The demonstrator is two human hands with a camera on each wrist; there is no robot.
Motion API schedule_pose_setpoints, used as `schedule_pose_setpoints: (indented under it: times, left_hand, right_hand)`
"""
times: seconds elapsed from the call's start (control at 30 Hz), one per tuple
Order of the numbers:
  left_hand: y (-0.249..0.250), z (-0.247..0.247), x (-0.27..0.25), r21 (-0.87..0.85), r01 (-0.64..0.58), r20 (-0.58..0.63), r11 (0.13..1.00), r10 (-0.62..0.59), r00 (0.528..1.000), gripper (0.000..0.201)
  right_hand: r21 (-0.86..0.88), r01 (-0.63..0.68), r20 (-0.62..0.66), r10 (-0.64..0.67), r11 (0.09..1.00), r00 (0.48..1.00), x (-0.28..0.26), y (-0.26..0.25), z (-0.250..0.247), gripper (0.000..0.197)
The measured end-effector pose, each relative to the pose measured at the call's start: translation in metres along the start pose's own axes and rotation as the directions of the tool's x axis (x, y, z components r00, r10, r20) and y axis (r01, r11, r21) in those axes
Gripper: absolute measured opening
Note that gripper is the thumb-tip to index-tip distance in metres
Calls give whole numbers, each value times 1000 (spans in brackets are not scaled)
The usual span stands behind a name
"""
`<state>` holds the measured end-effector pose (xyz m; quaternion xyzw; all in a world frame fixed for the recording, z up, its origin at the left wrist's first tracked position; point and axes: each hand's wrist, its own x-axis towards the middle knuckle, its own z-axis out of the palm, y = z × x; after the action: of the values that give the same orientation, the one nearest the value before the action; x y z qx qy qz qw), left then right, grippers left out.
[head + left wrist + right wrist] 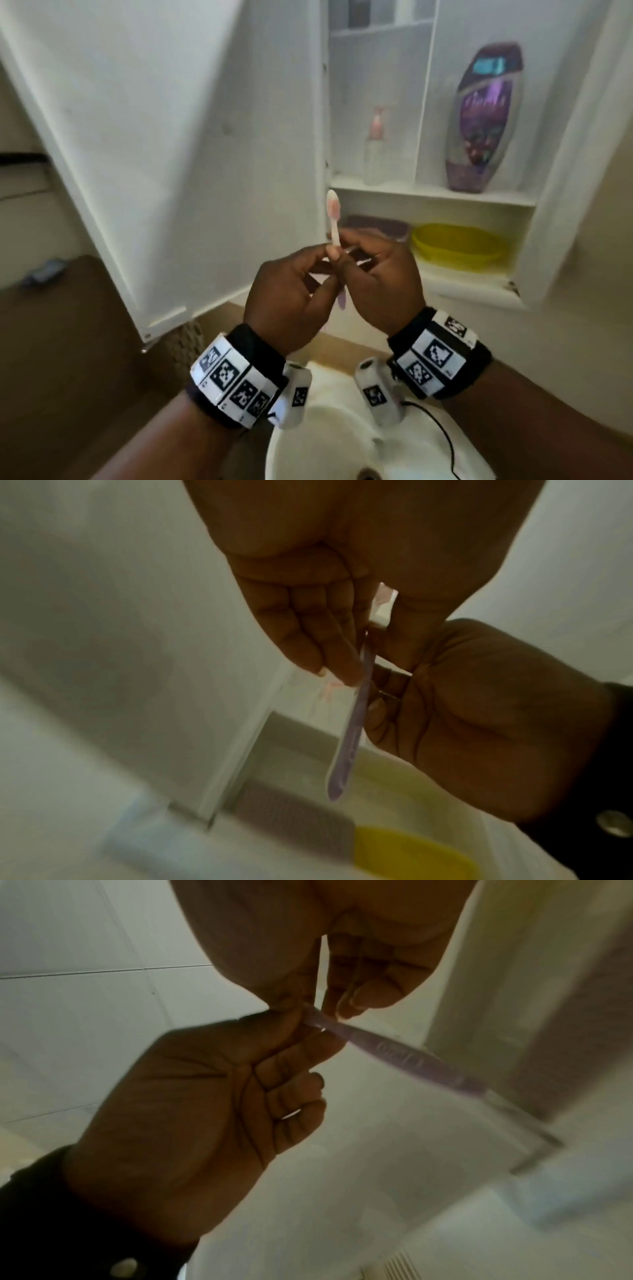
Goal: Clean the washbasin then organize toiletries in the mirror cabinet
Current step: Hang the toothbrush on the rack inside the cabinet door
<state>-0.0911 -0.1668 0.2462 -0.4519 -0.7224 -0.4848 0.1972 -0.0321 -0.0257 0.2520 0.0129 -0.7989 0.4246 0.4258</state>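
Note:
A toothbrush (333,209) with a white neck and lilac handle (346,750) stands upright in front of the open mirror cabinet (435,197). My left hand (330,263) pinches its middle between thumb and fingers. My right hand (356,253) meets it from the right, fingers curled onto the same stretch of handle. In the right wrist view the lilac handle (394,1047) sticks out below both hands. The white washbasin (325,428) lies below my wrists.
The cabinet door (171,137) hangs open at the left. On the upper shelf stand a purple shower-gel bottle (483,116) and a clear pump bottle (375,147). The lower shelf holds a yellow dish (459,245) and a dull purple box (376,226).

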Motion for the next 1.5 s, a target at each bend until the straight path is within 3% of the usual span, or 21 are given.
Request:
schedule_pose_setpoints:
  times: [0.13, 0.23, 0.27, 0.33, 0.37, 0.47, 0.6, 0.73, 0.87, 0.93, 1.17, 1.27, 1.43, 1.5]
  left_hand:
    - [48, -48, 53, 102, -34, 63, 994, 28, 998, 38]
    - [87, -94, 98, 363, -77, 57, 928, 60, 997, 48]
    - [98, -106, 114, 523, -67, 36, 850, 57, 998, 54]
    - [120, -132, 149, 812, -23, -45, 583, 102, 994, 63]
    - [129, -143, 166, 880, -3, -82, 476, 158, 984, 61]
    - [149, -181, 208, 945, 36, -141, 324, 306, 942, 56]
    - [134, -215, 232, 955, 251, -275, 155, 157, 949, 94]
    - [108, -228, 232, 957, 259, -276, 132, 137, 951, 105]
    - [108, -233, 231, 972, 216, -229, 94, 169, 959, 105]
    - [107, -234, 230, 973, 213, -226, 91, 163, 960, 104]
    - [104, -233, 233, 967, 217, -233, 131, 130, 964, 100]
    - [104, -232, 235, 963, 224, -242, 146, 118, 963, 97]
    - [102, -230, 236, 958, 237, -258, 158, 123, 958, 92]
    - [102, -231, 236, 958, 236, -256, 162, 122, 959, 93]
  right_hand:
    - [-48, 192, -34, -194, 980, 980, 59, -44, -15, 19]
    - [49, 326, -78, -322, 944, 944, 109, -85, -22, 13]
    - [52, 358, -100, -352, 932, 931, 126, -96, -23, 14]
    - [-18, 403, -130, -402, 915, 906, 164, -120, -25, 17]
    - [-66, 408, -125, -413, 911, 902, 180, -131, -27, 22]
    - [-110, 363, -111, -375, 925, 920, 224, -167, -31, 20]
    - [-146, 384, -93, -399, 912, 912, 263, -223, -28, 18]
    - [-100, 420, -161, -431, 902, 888, 290, -261, -15, 30]
    - [-71, 471, -107, -476, 879, 873, 309, -277, -3, 76]
    - [-91, 494, -68, -500, 865, 863, 314, -283, 3, 90]
    - [-90, 556, -129, -563, 826, 816, 320, -296, 17, 71]
    - [-158, 556, -52, -569, 816, 821, 322, -296, 20, 80]
    - [-173, 523, 16, -528, 835, 849, 324, -295, 15, 70]
    - [-198, 518, 55, -518, 832, 853, 325, -298, 14, 76]
